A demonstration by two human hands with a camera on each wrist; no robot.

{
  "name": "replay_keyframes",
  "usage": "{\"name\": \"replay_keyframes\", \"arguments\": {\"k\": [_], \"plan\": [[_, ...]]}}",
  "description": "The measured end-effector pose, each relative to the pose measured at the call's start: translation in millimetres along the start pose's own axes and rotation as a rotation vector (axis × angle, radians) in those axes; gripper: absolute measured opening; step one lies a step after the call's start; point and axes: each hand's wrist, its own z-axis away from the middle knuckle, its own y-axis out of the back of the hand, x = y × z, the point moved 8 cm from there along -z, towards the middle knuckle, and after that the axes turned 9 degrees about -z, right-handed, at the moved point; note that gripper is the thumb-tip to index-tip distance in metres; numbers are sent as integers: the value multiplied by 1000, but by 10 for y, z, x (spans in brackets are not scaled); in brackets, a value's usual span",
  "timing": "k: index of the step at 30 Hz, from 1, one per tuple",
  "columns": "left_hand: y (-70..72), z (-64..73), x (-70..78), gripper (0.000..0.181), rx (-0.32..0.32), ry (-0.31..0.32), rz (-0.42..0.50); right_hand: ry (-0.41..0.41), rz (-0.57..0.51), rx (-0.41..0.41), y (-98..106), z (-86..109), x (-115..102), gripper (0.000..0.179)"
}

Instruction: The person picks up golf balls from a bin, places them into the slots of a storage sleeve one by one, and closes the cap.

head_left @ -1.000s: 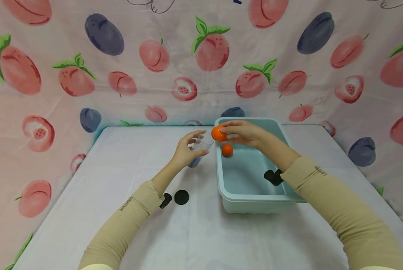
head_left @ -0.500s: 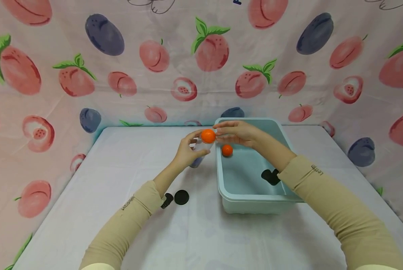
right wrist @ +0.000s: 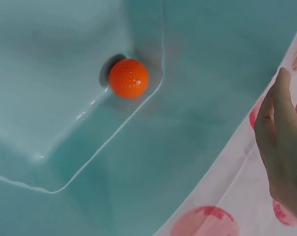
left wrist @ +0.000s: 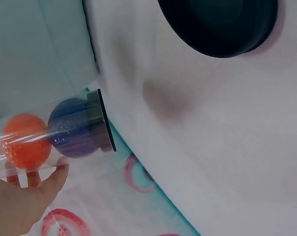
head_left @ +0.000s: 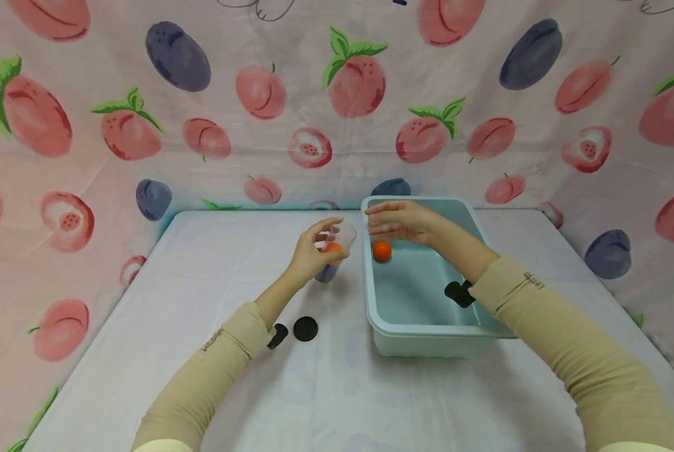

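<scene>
Near the far edge of the bench (head_left: 230, 267), the left hand (head_left: 307, 253) has its grip curled round a clear tube (head_left: 346, 233) holding an orange ball (left wrist: 26, 141) above a blue ball (left wrist: 72, 129). The right hand (head_left: 403, 221), grip loosely spread, hovers over the bin (head_left: 422, 330).

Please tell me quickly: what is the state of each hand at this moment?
Left hand: holding the clear tube, with an orange ball and a blue ball inside.
Right hand: open, holding nothing.

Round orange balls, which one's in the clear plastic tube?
The orange ball next to the round dark blue ball; the other orange ball lies in the pale blue plastic bin.
</scene>
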Motion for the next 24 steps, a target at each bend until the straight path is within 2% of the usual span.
{"name": "replay_keyframes", "arguments": {"k": [8,17,24], "plan": [[16,5,4,63,-4,7,-4,-1,72,-8,74,-13,25,47],[89,21,31,63,13,11,-16,-23,71,8,175,-39,59,43],[104,28,-5,63,9,30,-13,-43,68,32,253,-82,82,42]]}}
